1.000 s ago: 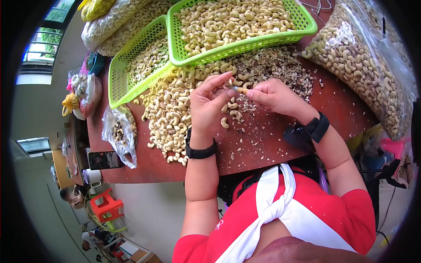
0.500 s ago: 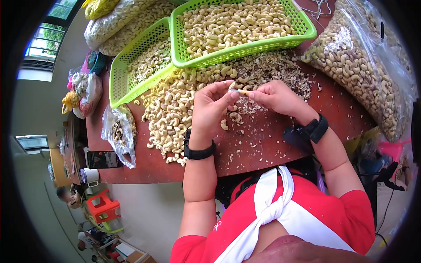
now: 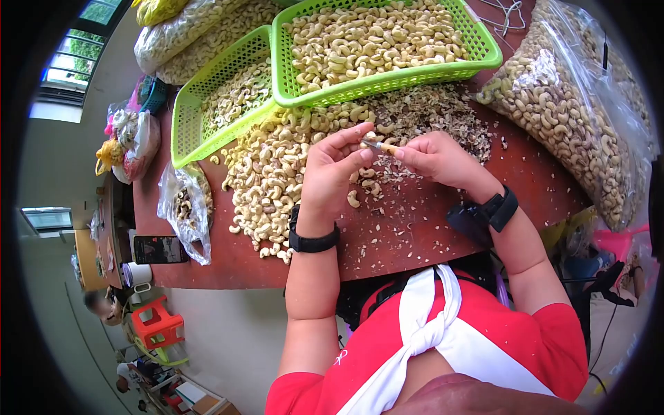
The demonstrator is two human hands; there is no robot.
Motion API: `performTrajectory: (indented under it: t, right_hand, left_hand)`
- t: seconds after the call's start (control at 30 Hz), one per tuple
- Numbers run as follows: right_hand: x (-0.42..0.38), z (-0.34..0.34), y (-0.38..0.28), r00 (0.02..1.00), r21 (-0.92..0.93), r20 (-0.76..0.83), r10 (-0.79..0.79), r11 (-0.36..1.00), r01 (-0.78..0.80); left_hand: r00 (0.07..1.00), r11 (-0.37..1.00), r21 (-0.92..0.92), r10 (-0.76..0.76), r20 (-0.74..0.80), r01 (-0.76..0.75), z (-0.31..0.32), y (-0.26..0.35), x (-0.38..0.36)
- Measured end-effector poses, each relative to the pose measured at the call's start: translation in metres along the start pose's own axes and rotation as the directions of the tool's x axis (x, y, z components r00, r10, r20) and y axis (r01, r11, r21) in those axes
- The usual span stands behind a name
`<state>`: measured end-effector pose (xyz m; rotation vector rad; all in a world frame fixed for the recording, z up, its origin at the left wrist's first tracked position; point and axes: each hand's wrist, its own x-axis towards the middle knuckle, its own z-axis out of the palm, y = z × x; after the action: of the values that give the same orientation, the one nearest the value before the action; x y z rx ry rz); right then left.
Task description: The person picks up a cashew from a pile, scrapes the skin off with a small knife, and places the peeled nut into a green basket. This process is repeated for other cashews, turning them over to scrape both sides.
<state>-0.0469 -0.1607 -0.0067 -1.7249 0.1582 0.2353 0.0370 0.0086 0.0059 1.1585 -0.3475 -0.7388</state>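
My left hand (image 3: 335,166) pinches a pale cashew (image 3: 370,136) between thumb and fingers, above the pile. My right hand (image 3: 437,159) is closed on the light handle of a small knife (image 3: 384,146), whose metal blade points left and meets the cashew. Loose cashews (image 3: 266,187) lie heaped on the red table to the left of and behind my left hand. Brown peelings (image 3: 449,114) are spread behind my right hand, with small flakes scattered nearer the table's front edge.
Two green baskets (image 3: 387,84) (image 3: 185,131) of cashews stand at the back. A big clear bag of cashews (image 3: 560,117) leans at the right. At the left lie a small plastic bag (image 3: 185,211), a phone (image 3: 159,250) and a white mug (image 3: 138,274). Another person (image 3: 107,308) is far left.
The knife and cashew have shifted slightly between my fingers, and more of the blade shows. Both hands stay in nearly the same place. The view has moved a little.
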Motion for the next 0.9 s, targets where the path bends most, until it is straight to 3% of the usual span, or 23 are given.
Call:
performTrajectory:
  t: [0.13, 0.57, 0.9]
  right_hand:
    - [-0.001, -0.001, -0.002, 1.0, 0.004, -0.008, 0.028, 1.0, -0.028]
    - [-0.009, -0.007, -0.013, 0.995, -0.008, -0.098, 0.029, 1.0, -0.03]
    - [-0.006, -0.003, -0.009, 0.996, -0.094, -0.074, -0.05, 0.995, 0.043]
  left_hand:
    - [0.997, 1.0, 0.01, 0.027, -0.072, -0.027, -0.007, -0.006, 0.003]
    - [0.989, 0.994, 0.04, 0.104, -0.102, -0.1, 0.003, -0.004, 0.003]
    - [0.996, 0.98, -0.18, 0.074, -0.05, -0.082, -0.001, -0.006, 0.002]
